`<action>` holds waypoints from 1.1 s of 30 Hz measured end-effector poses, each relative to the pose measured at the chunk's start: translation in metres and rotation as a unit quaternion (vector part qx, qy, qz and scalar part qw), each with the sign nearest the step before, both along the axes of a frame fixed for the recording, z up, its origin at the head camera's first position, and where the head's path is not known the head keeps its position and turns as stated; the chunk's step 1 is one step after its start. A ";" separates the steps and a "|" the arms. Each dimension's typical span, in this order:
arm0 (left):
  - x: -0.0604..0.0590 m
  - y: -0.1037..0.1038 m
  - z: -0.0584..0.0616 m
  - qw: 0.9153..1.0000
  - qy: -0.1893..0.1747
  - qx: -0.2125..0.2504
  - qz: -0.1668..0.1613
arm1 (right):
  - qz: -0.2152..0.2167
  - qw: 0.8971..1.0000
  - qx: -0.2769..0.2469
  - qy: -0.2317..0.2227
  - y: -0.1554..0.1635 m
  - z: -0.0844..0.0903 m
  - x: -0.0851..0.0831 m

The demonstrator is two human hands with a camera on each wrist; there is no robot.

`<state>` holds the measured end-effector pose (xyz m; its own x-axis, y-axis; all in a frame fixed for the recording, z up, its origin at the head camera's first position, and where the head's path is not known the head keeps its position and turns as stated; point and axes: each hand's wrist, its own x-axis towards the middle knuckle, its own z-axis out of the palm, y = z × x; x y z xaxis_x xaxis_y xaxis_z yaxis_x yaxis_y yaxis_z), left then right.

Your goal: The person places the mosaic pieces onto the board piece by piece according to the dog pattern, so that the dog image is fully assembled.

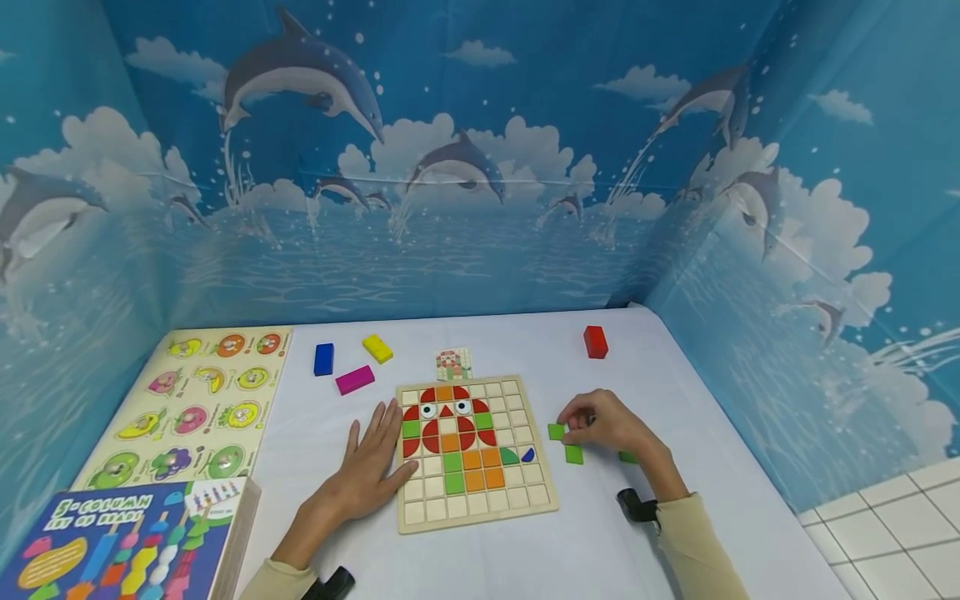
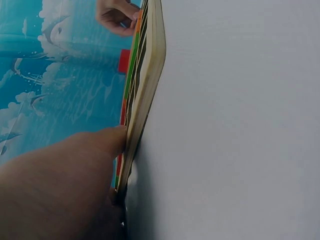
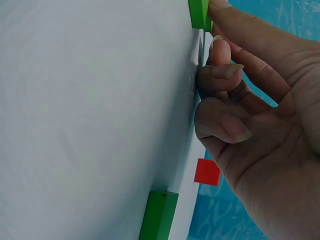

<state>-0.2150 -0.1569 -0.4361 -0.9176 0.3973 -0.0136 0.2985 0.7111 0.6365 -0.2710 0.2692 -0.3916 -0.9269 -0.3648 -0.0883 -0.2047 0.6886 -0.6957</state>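
The right hand rests on the white counter just to the right of the wooden grid board, its fingers curled down around a green square tile; the right wrist view shows a fingertip pressed against that tile's edge, so the hand has it pinched. A second green tile lies just below the hand, and a bit of a third green piece shows at the wrist. The left hand lies flat and spread, fingers straight, against the board's left edge, steadying it; the left wrist view shows a finger touching the board's side.

Judging from the board, the picture is roughly half built: a red round face with two eyes, an orange top and nose, green side squares, a green and orange body, and a green and a blue curved piece to the right. The bottom rows and most of the right-hand columns remain bare wood. A small pattern card lies just above the board.

Farther off on the counter lie a blue block, a yellow block, a magenta block and a red block, all well apart from the hands.
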 end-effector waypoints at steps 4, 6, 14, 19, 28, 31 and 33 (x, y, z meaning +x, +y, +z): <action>-0.001 -0.001 -0.002 1.000 0.002 0.002 -0.003 | -0.004 1.000 0.004 -0.008 0.001 -0.001 -0.001; -0.003 -0.001 -0.005 1.000 0.000 -0.005 -0.002 | -0.004 1.000 0.002 -0.012 0.001 -0.001 -0.001; -0.005 -0.001 -0.011 1.000 0.002 -0.018 0.007 | -0.018 1.000 0.009 -0.023 -0.001 -0.001 -0.002; -0.003 -0.001 -0.009 1.000 0.001 -0.012 0.008 | -0.013 1.000 0.005 -0.020 0.000 -0.002 -0.002; 0.000 -0.001 -0.002 1.000 0.000 -0.001 0.000 | 0.019 1.000 -0.022 -0.005 0.002 -0.001 -0.004; 0.001 0.000 0.002 1.000 -0.005 -0.004 0.000 | 0.039 0.998 -0.038 -0.010 0.000 0.004 -0.004; 0.001 0.001 0.004 1.000 -0.010 -0.007 0.001 | 0.048 0.998 -0.049 -0.013 -0.004 0.008 -0.002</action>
